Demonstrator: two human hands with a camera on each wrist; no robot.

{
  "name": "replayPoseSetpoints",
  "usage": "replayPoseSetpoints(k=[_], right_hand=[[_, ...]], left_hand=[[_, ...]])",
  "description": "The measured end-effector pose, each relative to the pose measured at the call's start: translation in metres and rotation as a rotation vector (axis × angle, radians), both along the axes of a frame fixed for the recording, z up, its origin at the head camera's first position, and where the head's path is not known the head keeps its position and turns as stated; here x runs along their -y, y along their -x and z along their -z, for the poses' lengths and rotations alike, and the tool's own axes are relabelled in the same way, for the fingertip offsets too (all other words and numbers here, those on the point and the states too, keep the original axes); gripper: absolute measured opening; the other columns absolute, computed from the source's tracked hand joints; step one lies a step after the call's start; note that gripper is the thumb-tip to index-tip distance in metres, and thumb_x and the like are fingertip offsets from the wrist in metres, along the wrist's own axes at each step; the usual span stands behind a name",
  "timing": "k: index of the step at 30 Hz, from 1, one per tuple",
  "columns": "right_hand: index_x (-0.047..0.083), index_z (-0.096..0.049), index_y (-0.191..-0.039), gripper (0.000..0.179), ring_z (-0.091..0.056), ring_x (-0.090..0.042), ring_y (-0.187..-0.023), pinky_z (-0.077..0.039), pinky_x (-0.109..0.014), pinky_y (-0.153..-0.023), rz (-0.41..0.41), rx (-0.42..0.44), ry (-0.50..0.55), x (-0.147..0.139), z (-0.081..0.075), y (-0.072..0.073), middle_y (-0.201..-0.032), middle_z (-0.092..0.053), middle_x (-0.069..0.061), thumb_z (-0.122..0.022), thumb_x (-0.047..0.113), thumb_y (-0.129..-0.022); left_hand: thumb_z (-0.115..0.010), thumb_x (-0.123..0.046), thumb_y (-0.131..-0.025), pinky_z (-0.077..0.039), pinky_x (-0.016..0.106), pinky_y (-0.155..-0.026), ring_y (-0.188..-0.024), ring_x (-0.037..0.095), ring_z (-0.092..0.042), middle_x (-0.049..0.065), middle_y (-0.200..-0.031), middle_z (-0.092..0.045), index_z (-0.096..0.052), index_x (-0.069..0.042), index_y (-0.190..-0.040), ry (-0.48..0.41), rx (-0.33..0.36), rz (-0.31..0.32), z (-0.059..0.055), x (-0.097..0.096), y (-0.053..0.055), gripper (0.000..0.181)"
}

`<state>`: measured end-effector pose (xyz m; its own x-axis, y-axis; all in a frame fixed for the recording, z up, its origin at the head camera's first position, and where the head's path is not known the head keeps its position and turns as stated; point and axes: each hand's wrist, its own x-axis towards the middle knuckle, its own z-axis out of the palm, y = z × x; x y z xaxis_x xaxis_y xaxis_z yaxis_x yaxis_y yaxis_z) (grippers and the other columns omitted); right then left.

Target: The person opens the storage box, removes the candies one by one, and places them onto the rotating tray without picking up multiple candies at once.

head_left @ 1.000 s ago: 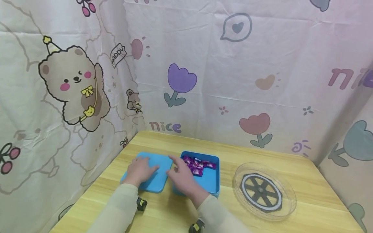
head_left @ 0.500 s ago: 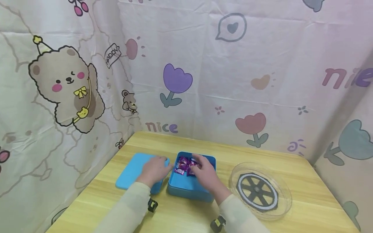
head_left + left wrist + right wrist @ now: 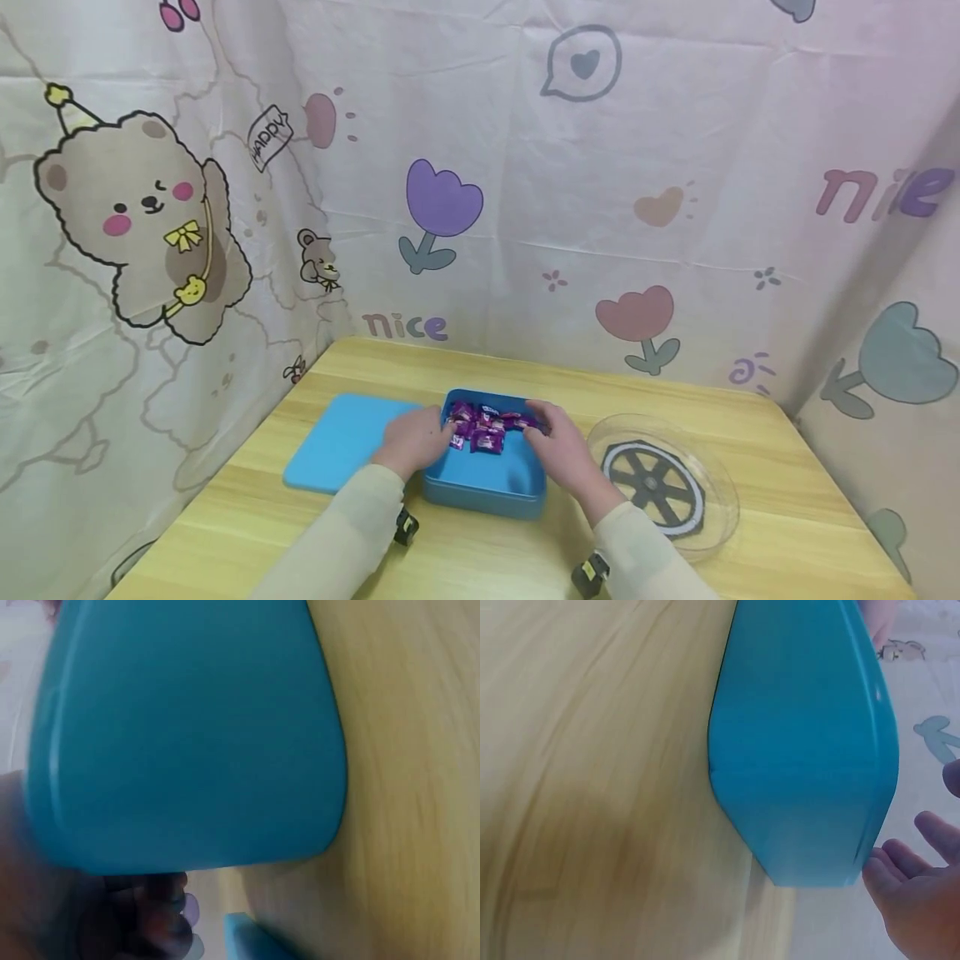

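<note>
From far off, I'm seeing the table (image 3: 480,558) spreading out under both hands. The blue box (image 3: 483,502) is sitting on it, right between them, with its top open. I'm thinking the step now is getting hold of the box by its two sides. The hands are staying apart. The left hand (image 3: 416,437) is lying at the left rim, but I'm not able to tell if it is gripping. The right hand (image 3: 558,446) is reaching the right rim, fingers loose and spread. Little purple packets (image 3: 487,439) are lying inside, toward the far end. The next move, I'm guessing, is calling for an even, level hold.

For room, the round clear tray (image 3: 731,500) is sitting close by the right hand. The flat blue lid (image 3: 345,442) is lying beside the left hand, partly hidden. Most open room is showing between the sleeves (image 3: 348,529).
</note>
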<state>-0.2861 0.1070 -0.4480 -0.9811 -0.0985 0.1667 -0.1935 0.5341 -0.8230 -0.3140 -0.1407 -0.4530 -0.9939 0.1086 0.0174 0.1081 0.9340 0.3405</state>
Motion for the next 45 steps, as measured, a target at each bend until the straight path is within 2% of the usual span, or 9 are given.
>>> replayPoseSetpoints(k=[4,7,12,18,23,27,34,42,45], right_hand=[[0.012,-0.054,-0.146,0.047,-0.049,-0.036,-0.133,-0.042,-0.056,-0.105,0.011,0.007,-0.012,-0.002,-0.001,0.000,-0.146,-0.053,-0.013,-0.060,0.023,-0.100],[0.011,-0.055,-0.145,0.047,-0.050,-0.036,-0.133,-0.043,-0.057,-0.104,0.011,-0.015,-0.035,-0.003,-0.001,0.002,-0.144,-0.053,-0.013,-0.061,0.022,-0.100],[0.010,-0.057,-0.142,0.047,-0.051,-0.034,-0.131,-0.042,-0.053,-0.107,-0.013,-0.098,-0.159,0.003,0.001,0.009,-0.141,-0.056,-0.013,-0.066,0.021,-0.097],[0.008,-0.059,-0.138,0.047,-0.055,-0.030,-0.126,-0.043,-0.049,-0.106,-0.132,-0.180,-0.301,0.017,0.004,0.015,-0.134,-0.059,-0.011,-0.069,0.017,-0.093],[0.008,-0.063,-0.134,0.042,-0.054,-0.029,-0.122,-0.046,-0.048,-0.103,-0.220,-0.205,-0.434,0.027,0.009,0.018,-0.128,-0.060,-0.009,-0.070,0.019,-0.094],[0.009,-0.066,-0.130,0.038,-0.052,-0.029,-0.120,-0.046,-0.048,-0.103,-0.258,-0.214,-0.487,0.032,0.009,0.023,-0.125,-0.061,-0.008,-0.071,0.019,-0.094],[0.014,-0.070,-0.126,0.034,-0.051,-0.022,-0.108,-0.049,-0.044,-0.097,-0.256,-0.220,-0.566,0.036,0.018,0.038,-0.115,-0.061,-0.001,-0.072,0.023,-0.093],[0.016,-0.070,-0.126,0.039,-0.048,-0.018,-0.095,-0.052,-0.037,-0.086,-0.231,-0.177,-0.705,0.041,0.022,0.036,-0.104,-0.059,0.001,-0.074,0.033,-0.091],[0.015,-0.069,-0.127,0.042,-0.048,-0.018,-0.094,-0.052,-0.037,-0.085,-0.222,-0.179,-0.752,0.043,0.024,0.035,-0.103,-0.060,0.001,-0.075,0.034,-0.090]], left_hand=[[-0.054,-0.032,-0.103,-0.054,0.052,-0.080,-0.094,0.031,-0.064,0.016,-0.118,-0.068,-0.061,0.001,-0.132,-0.007,0.031,-0.014,0.005,0.000,0.004,0.044],[-0.052,-0.020,-0.102,-0.054,0.045,-0.069,-0.081,0.026,-0.059,0.016,-0.118,-0.067,-0.057,0.002,-0.136,-0.026,0.062,-0.015,0.007,-0.001,0.006,0.042],[-0.050,-0.013,-0.100,-0.051,0.042,-0.063,-0.075,0.025,-0.056,0.015,-0.109,-0.067,-0.057,0.005,-0.133,-0.029,0.087,-0.007,0.006,-0.002,0.005,0.038],[-0.050,-0.013,-0.100,-0.053,0.043,-0.066,-0.077,0.025,-0.055,0.015,-0.113,-0.066,-0.057,0.005,-0.133,-0.002,0.080,-0.011,0.009,-0.003,0.004,0.038],[-0.051,-0.013,-0.100,-0.049,0.039,-0.059,-0.071,0.024,-0.054,0.011,-0.099,-0.065,-0.060,0.005,-0.126,0.004,0.078,-0.016,0.013,-0.004,0.003,0.033],[-0.052,-0.014,-0.100,-0.050,0.040,-0.059,-0.072,0.024,-0.054,0.009,-0.094,-0.064,-0.061,0.003,-0.123,0.014,0.086,-0.016,0.012,-0.005,0.004,0.030],[-0.050,-0.015,-0.101,-0.054,0.044,-0.065,-0.076,0.024,-0.055,0.013,-0.108,-0.067,-0.059,0.003,-0.130,0.028,0.086,-0.028,0.013,-0.006,0.005,0.035],[-0.051,-0.014,-0.102,-0.057,0.047,-0.071,-0.091,0.025,-0.062,0.018,-0.129,-0.064,-0.053,0.005,-0.140,0.063,0.089,-0.037,0.010,-0.008,0.003,0.042],[-0.051,-0.014,-0.102,-0.058,0.046,-0.069,-0.092,0.025,-0.062,0.018,-0.131,-0.064,-0.053,0.005,-0.140,0.081,0.086,-0.036,0.010,-0.009,0.002,0.042]])
